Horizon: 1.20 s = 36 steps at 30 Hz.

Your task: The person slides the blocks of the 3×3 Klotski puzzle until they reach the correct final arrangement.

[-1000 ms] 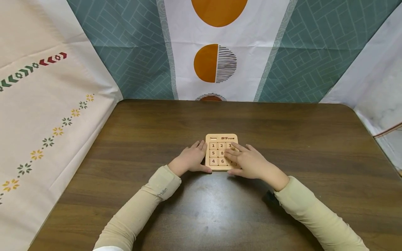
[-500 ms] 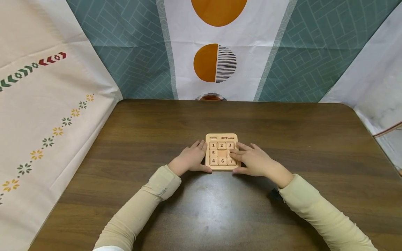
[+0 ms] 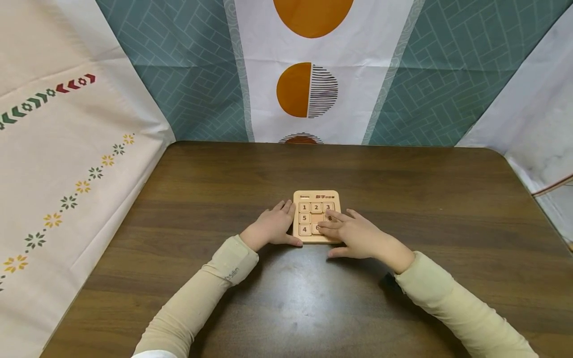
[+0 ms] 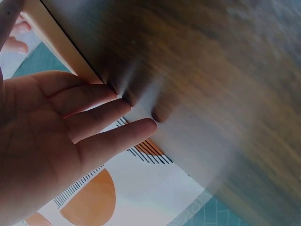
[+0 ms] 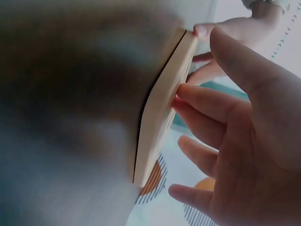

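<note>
A wooden sliding number puzzle (image 3: 310, 194) lies flat on the table. Its tiles read 1, 2, 3 on top and 5, a bare slot, then the 8 tile (image 3: 330, 218) in the middle row. My left hand (image 3: 272, 226) rests along the puzzle's left side, fingers straight, thumb at the near left corner; the puzzle's edge (image 4: 59, 37) shows beside those fingers in the left wrist view. My right hand (image 3: 355, 236) reaches over from the right with extended fingertips on or just above the 6 tile (image 3: 315, 229), covering the bottom right tile. In the right wrist view, its index and middle fingertips meet the puzzle's top (image 5: 162, 108).
The brown wooden table (image 3: 403, 179) surrounds the puzzle. A patterned cloth (image 3: 197, 99) hangs along the far edge, and a white embroidered cloth (image 3: 67, 164) hangs at the left. Something small and dark (image 3: 389, 282) is under the right wrist.
The 8 tile has moved right from the centre slot, leaving the centre bare. My right hand drew back rightward, then came left and nearer, onto the bottom row. My left hand stays put.
</note>
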Available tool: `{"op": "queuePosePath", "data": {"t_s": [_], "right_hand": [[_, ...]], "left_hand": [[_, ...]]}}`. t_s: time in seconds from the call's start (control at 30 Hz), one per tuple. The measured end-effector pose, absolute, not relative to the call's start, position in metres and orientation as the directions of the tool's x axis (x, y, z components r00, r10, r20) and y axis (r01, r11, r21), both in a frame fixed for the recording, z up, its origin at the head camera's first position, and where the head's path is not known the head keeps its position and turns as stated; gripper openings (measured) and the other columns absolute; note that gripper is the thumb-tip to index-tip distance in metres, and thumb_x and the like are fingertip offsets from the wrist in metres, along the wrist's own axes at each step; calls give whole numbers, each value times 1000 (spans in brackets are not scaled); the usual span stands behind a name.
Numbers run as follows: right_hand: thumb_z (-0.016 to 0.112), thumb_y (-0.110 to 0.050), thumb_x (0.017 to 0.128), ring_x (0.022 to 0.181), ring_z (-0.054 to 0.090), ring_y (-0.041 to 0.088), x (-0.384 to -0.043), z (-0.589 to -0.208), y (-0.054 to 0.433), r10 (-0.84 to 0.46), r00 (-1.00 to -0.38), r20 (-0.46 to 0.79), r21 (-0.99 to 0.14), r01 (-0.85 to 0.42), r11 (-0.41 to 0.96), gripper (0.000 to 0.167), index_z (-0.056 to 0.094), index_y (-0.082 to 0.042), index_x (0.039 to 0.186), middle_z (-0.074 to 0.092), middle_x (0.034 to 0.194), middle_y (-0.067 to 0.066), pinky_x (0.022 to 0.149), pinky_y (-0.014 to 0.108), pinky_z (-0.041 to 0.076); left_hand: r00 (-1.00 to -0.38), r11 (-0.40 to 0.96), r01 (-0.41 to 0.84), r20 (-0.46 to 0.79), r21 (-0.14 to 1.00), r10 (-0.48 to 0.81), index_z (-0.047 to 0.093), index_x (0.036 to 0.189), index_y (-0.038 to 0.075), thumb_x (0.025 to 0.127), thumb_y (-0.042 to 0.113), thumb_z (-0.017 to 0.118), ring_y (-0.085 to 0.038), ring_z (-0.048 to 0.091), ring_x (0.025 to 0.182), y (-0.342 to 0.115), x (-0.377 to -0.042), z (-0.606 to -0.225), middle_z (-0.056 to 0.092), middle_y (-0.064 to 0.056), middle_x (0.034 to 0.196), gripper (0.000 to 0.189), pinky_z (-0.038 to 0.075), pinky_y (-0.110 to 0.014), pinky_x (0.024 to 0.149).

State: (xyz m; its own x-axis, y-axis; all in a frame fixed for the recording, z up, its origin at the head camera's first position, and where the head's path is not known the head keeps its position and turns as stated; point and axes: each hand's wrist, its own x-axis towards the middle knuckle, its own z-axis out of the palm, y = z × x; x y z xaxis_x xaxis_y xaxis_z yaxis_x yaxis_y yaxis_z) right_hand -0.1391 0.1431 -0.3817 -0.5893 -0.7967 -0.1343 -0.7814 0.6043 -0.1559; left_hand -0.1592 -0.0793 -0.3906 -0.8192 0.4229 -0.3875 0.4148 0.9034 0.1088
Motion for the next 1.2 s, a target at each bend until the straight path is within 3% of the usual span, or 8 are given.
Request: {"op": "queuePosePath", "data": {"t_s": [0.4,0.7,1.2], "right_hand": [[60,-46,83,133,26,31,-154,-381,145,-775,-622,-115,-184,-753,632,61,51,-9,131,46,135,5,97,61,23],[63,-37,84,127,35,34,-133,-373,162,-773,-630,-81,-161,-757,634,42,65,-7,114,59,121,7,94,62,26],[60,-43,84,130,31,32,-127,-382,143,-774,-628,-82,-160,-759,632,53,57,-8,125,52,130,7,96,60,27]], "left_hand": [[-819,897,427,-374,111,436,17,143,-5,73,60,63,-32,20,134,-78,-158,-388,19,-20,147,106,32,-50,98],[-819,897,429,-371,109,437,16,143,-5,73,61,63,-32,19,135,-78,-158,-388,18,-19,148,106,32,-50,98],[-823,898,426,-366,110,435,17,143,-4,73,61,63,-32,20,134,-79,-159,-391,19,-19,147,106,33,-50,97]]}}
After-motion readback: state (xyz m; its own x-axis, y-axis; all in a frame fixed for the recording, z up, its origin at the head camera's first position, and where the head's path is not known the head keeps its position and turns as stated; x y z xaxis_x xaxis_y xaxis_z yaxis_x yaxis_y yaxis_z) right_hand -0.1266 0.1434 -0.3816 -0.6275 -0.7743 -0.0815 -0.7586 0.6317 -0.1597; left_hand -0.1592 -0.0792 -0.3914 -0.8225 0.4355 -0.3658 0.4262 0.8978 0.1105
